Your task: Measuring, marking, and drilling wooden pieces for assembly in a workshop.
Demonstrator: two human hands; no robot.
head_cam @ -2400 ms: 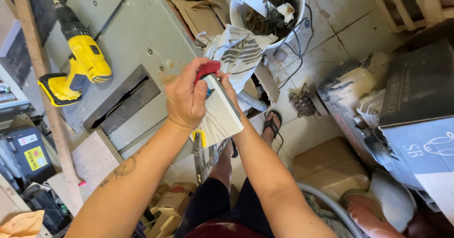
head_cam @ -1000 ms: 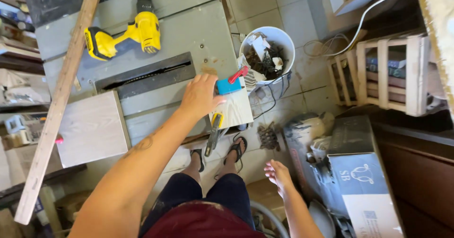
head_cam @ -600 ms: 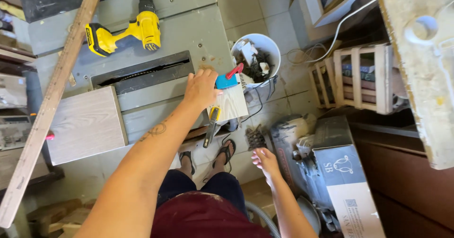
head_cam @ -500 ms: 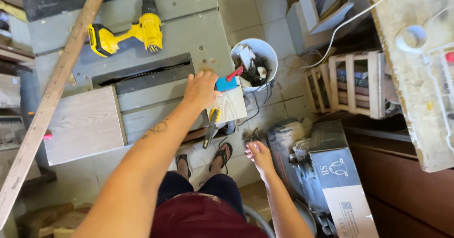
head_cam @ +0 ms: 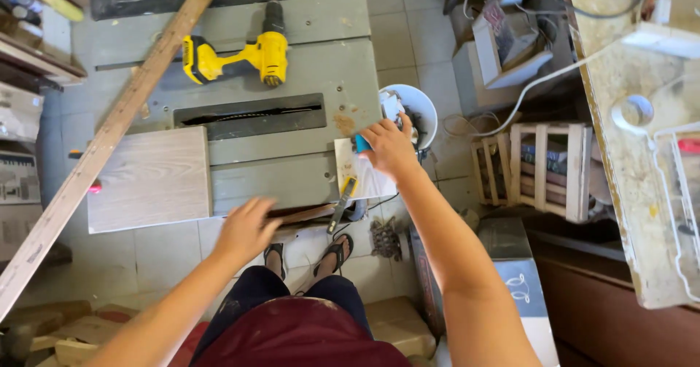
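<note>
Right hand (head_cam: 390,147) sits at the right edge of the surface (head_cam: 240,53), fingers curled down over a small blue object (head_cam: 362,142) lying on a pale tile piece (head_cam: 357,177). Looks like a loose grip on the blue thing; most of it is hidden under the hand, so shape and type unclear. The tile piece overhangs the surface's right front corner, long axis running front to back. It is flat, matte and light, with a speckled top.

Left hand (head_cam: 244,228) is at the front edge, fingers spread flat, holding nothing; it rests on or just above a thin brownish strip (head_cam: 302,214) along that edge — contact can't be confirmed. A yellow-handled tool (head_cam: 341,203) lies just right of it, long axis angled front to back, its tip under the tile piece.

The right hand is the one on the blue object; the left is well apart from it.

Also there:
- grey wood-grain plank (head_cam: 149,177), flat, at the left front corner
- yellow drill (head_cam: 237,53), hard plastic, lying on its side near the back edge
- long raw timber batten (head_cam: 109,130) crossing the left side diagonally
- white bucket (head_cam: 424,112) on the floor just beyond the right edge, beside the right hand
</note>
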